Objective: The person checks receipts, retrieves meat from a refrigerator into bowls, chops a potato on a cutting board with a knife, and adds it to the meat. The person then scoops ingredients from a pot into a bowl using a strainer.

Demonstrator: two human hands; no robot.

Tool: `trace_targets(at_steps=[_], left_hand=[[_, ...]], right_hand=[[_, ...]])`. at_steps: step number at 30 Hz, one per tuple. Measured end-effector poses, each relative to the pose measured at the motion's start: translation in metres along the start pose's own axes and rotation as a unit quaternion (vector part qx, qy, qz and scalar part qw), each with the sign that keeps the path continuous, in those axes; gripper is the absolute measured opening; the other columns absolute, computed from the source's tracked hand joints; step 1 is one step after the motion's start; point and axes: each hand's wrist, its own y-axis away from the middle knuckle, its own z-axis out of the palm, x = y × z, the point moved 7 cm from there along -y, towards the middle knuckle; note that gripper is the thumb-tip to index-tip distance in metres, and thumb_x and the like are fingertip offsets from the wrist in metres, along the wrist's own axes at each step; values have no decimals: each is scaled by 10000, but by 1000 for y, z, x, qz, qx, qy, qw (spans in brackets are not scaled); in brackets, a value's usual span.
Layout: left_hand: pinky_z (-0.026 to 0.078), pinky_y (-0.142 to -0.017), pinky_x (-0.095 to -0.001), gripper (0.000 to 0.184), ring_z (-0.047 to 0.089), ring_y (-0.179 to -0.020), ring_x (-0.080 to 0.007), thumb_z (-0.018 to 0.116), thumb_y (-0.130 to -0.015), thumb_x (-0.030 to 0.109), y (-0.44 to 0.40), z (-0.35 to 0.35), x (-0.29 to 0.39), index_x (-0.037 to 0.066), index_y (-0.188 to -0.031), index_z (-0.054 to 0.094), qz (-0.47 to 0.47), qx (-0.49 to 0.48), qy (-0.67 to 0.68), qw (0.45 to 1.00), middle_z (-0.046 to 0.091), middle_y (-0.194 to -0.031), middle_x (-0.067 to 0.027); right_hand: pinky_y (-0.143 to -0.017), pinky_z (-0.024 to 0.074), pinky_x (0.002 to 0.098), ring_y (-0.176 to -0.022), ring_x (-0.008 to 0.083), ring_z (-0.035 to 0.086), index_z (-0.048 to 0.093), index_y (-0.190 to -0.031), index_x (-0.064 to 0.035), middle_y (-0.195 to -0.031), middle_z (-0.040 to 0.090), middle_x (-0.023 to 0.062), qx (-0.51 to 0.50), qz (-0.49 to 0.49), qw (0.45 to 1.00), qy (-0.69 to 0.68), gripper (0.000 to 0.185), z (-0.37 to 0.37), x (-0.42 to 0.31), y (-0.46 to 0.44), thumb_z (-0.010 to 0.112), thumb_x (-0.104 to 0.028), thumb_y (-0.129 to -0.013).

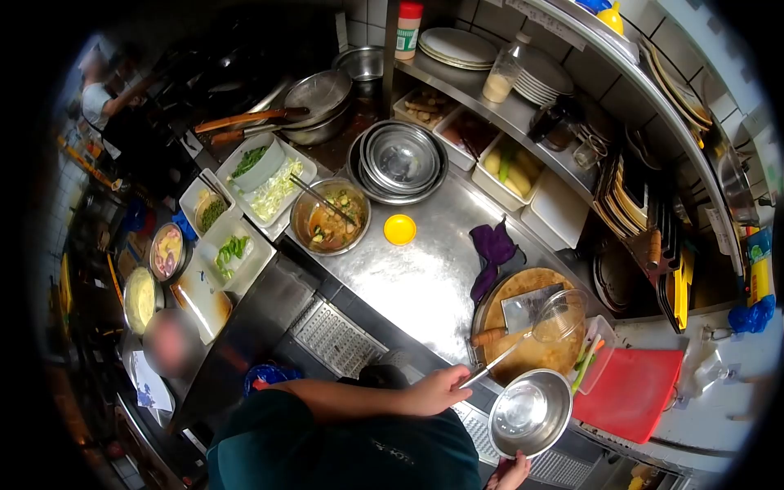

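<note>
My left hand [439, 390] is closed round the handle of a wire strainer [560, 316], whose mesh hangs over the round wooden chopping board [523, 359]. My right hand [511, 472] grips the lower rim of a steel bowl [531, 414], tilted so that its shiny inside shows and nothing is seen in it. A cleaver [527, 309] lies on the board, partly behind the strainer. Purple cloth-like pieces [492, 251] lie on the steel counter [408, 286] beside the board. Further left are a small yellow dish [400, 230] and a bowl of mixed food [331, 216] with chopsticks.
Stacked steel bowls [402, 157] stand at the back. Tubs of greens [278, 184] are on the left, a red board [633, 392] on the right. A shelf [523, 102] with plates overhangs the counter. Another person [106, 102] stands far left.
</note>
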Motion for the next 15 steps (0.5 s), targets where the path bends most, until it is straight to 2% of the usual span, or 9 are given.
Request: trace_targets(at_steps=[4,5,6,7,8,10,12,14,15], left_hand=[[458,-644,-263,266,533,-714,-85,639,-966,149,9,-19,21,21,-1179,543,16,89,33,995,591,-831,-19],[463,-645,-265,262,536,-712,-92,636,-965,141,9,-34,31,24,-1181,546,30,127,22,991,590,-848,-24],[464,-641,-273,240,534,-693,-114,638,-960,133,7,-59,39,40,-1166,557,51,219,-70,972,565,-867,-30],[459,-582,-274,165,509,-642,-125,604,-982,169,-13,-91,-2,66,-1101,553,99,250,-67,961,537,-873,-35],[479,-658,-322,139,528,-704,-173,522,-998,126,-14,-122,34,43,-1107,545,87,369,-94,921,556,-839,-30],[384,-457,-245,91,418,-560,-72,479,-1051,180,-29,-154,87,129,-976,469,189,330,244,892,441,-731,31],[250,-387,-204,116,316,-461,-33,503,-1058,233,-39,-160,105,141,-1007,451,183,372,227,881,328,-593,59],[245,-374,-226,153,295,-432,-41,475,-1069,243,-47,-111,133,138,-974,416,253,313,208,892,319,-578,51],[274,-380,-223,150,323,-432,-51,470,-1067,246,-48,-82,126,121,-1006,416,218,310,147,914,365,-594,34]], right_hand=[[-420,301,293,-487,144,405,550,-799,-67,-634,458,13,16,1,1000,22,259,2,-5,1,678,-275,-883],[-460,346,285,-559,145,470,569,-912,-58,-740,530,38,-21,-4,1000,-17,178,7,-10,-1,651,-213,-879],[-500,391,277,-630,146,536,587,-1025,-50,-846,601,63,-51,-8,997,-64,185,13,-12,-2,625,-151,-875],[-540,437,269,-702,147,602,606,-1138,-41,-952,673,87,-71,-13,990,-118,272,13,-11,-2,599,-89,-871],[-543,438,268,-699,143,597,613,-1122,-38,-938,670,77,-65,-4,991,-117,249,11,2,-13,599,-82,-878],[-512,426,240,-599,112,549,628,-1056,-52,-840,645,41,-37,11,991,-129,173,-2,0,-5,611,-86,-888],[-461,402,209,-490,80,499,642,-990,-66,-734,626,6,-16,25,989,-143,103,-3,-25,9,626,-93,-892],[-454,399,205,-490,71,501,658,-967,-54,-708,637,0,2,31,982,-184,84,-18,-3,6,628,-77,-892],[-462,406,206,-501,69,510,668,-961,-46,-704,643,2,11,23,976,-215,83,-30,11,-2,628,-67,-892]])
